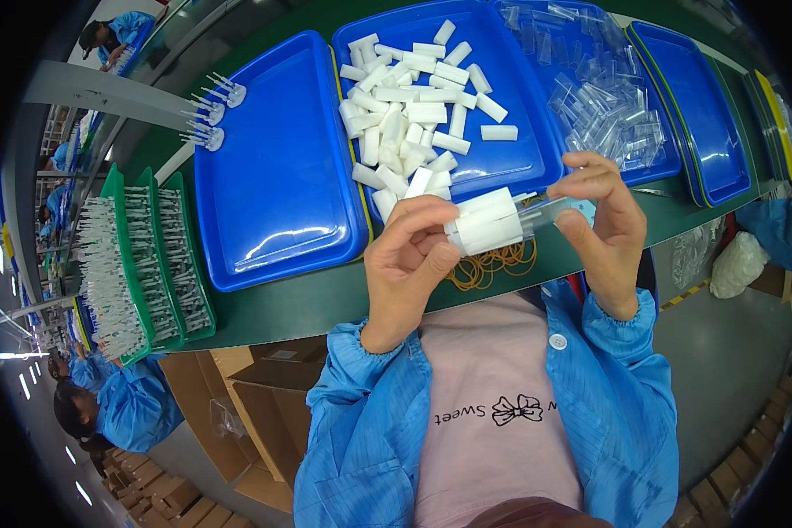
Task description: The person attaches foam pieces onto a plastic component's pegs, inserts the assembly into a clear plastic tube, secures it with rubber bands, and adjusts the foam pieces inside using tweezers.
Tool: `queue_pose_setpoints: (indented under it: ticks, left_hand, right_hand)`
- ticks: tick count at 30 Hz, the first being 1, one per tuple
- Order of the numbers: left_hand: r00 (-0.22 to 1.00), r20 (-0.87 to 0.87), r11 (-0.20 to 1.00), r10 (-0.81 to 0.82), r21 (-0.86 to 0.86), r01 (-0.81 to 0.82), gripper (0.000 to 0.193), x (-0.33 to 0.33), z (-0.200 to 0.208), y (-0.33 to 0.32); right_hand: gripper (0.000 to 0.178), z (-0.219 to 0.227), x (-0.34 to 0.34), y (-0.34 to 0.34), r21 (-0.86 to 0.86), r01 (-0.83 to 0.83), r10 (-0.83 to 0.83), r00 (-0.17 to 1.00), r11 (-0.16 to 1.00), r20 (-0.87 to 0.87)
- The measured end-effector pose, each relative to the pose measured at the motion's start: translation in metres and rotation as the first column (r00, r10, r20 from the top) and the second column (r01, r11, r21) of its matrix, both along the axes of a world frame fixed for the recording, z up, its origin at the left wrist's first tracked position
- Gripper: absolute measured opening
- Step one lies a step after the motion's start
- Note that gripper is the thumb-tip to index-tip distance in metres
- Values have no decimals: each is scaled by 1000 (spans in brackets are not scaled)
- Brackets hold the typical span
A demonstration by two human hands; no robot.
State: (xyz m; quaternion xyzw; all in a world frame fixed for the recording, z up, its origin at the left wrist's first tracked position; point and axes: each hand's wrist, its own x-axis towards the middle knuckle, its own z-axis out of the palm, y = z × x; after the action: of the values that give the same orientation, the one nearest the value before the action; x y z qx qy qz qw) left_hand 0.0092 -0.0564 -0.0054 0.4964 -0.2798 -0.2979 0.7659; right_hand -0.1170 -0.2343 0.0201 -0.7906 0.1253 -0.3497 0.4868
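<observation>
1. Tray (509, 163), blue, central: heaped white blocks (427, 112).
2. Second blue tray (656, 171), right: clear pieces (612, 119).
3. Green bins (130, 242), left: white stalked parts (107, 268).
4. Left hand (409, 253) curls round white cylinder (488, 220) above desk (273, 319); right hand (609, 211) pinches clear strip (544, 214) beside it.

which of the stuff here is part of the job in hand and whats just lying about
Likely part of the job:
white bundle in the left hand
clear piece in the right hand
loose white pieces
loose clear pieces
perhaps the yellowish bands

Seemingly just lying about:
cardboard box below the table
whitish bag off to the right
</observation>
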Motion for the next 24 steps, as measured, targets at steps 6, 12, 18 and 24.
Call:
queue_pose_setpoints:
  ticks: [6,12,18,24]
  left_hand:
    - [985,-159,998,-64,4,66,43,-1,6,6]
    - [993,-69,994,-94,-64,90,42,-8,5,6]
    - [983,-124,991,-134,-33,131,46,-5,0,3]
    - [965,-260,999,-43,-14,41,54,-4,-1,2]
  right_hand:
    - [20,7,-5,18,-29,-22,24,999,999,40]
    - [19,11,-10,27,-82,-72,73,997,994,8]
    - [20,8,-3,16,-122,-78,75,997,989,-31]
    - [23,4,10,-54,-272,58,-114,974,961,-194]
